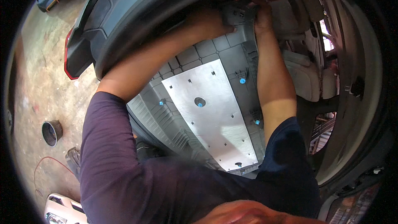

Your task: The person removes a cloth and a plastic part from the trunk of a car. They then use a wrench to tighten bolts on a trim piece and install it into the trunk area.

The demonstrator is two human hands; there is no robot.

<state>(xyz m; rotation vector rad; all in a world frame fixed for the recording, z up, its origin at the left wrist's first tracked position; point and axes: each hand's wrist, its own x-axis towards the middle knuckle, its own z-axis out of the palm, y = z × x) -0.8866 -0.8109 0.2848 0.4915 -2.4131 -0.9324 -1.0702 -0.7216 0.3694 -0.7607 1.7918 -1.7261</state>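
Note:
Both arms reach forward to the far end of a large grey plastic car trim panel (232, 52), whose ribbed back faces me. A white pad (217, 116) covers its middle, with small slots and a round hole in it. Several blue clips (243, 81) stick out of the panel. My left hand (213, 24), partly in shadow, is closed at the far left edge, its thumb on the panel. My right hand (262, 16) is closed round the far right edge; some of its fingertips are hidden behind the panel. The near end lies close to my body.
A dark curved car body part (137, 20) arches over my left arm. Grey seats (298, 74) show inside the car at right. On the concrete floor (41, 74) at left are a round dark container (52, 133), a thin red cable (49, 157) and a white bumper-like part (62, 207).

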